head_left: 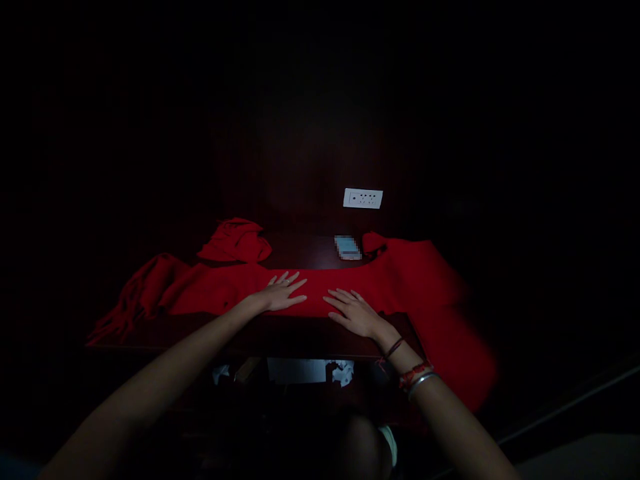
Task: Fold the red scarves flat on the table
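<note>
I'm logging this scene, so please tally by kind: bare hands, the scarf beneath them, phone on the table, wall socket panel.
Left hand and right hand: 2
Red scarf beneath them: 1
Phone: 1
Wall socket panel: 1
Total: 5

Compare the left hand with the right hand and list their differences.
The left hand has a bare wrist; the right hand has bracelets around its wrist. The left hand points forward and rightward; the right hand points forward and leftward. Both lie palm down on the red cloth.
</note>
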Available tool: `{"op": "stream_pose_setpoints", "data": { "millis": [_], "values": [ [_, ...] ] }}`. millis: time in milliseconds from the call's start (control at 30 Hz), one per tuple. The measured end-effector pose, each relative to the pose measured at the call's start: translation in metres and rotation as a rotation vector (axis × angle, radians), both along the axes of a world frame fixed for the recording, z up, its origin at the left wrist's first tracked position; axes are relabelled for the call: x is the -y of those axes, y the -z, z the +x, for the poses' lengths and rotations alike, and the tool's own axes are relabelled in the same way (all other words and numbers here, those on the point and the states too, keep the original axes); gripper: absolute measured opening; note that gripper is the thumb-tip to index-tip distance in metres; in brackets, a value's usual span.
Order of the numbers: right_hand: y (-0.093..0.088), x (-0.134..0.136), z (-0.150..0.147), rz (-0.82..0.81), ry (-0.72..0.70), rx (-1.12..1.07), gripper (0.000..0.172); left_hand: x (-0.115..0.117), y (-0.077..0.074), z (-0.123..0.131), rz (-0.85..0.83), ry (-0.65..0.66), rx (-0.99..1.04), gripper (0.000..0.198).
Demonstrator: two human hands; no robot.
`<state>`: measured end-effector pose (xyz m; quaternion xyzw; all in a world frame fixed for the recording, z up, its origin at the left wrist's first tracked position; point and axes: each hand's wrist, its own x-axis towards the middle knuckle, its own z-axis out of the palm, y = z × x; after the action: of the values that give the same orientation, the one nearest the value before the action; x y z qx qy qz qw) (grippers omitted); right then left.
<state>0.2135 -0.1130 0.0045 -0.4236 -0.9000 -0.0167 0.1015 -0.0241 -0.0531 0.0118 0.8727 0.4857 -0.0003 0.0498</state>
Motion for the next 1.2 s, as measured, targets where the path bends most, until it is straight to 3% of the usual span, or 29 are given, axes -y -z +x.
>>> {"op": "stream_pose_setpoints", "data": {
  "millis": [100,300,467,567,667,867,967,1067,1200],
  "values": [
    [0.000,0.001,0.001,-0.046,0.001,0.010,0.047,-0.002,0.003,-0.010,-0.060,-0.091,-0.025,0.072],
    [-0.010,-0.006,-0.003,-0.112,0.078,-0.062,0.049,-0.005,0.007,-0.009,0.020,-0.086,0.012,0.079],
    [-0.021,-0.028,-0.041,-0.055,0.216,-0.135,0.053,-0.007,0.011,-0.008,0.031,-0.075,0.019,0.083],
    [-0.017,-0.039,-0.055,-0.196,0.208,-0.019,0.056,-0.005,0.009,-0.010,0.037,-0.066,0.013,0.084],
    [-0.008,-0.044,-0.038,-0.301,0.250,0.075,0.057,-0.003,0.006,-0.010,0.028,-0.069,0.007,0.085],
    [-0.011,-0.041,0.016,-0.249,0.508,0.131,0.058,-0.006,0.008,-0.009,0.031,-0.061,0.020,0.085],
    [-0.014,-0.039,0.010,-0.157,0.469,0.068,0.057,-0.008,0.010,-0.010,0.029,-0.058,0.028,0.085],
    [-0.009,-0.040,0.007,-0.222,0.434,0.071,0.056,-0.008,0.010,-0.014,0.030,-0.058,0.034,0.084],
    [-0.002,-0.045,0.031,-0.281,0.503,0.128,0.055,-0.009,0.009,-0.020,0.025,-0.046,0.024,0.083]
  ]
}}
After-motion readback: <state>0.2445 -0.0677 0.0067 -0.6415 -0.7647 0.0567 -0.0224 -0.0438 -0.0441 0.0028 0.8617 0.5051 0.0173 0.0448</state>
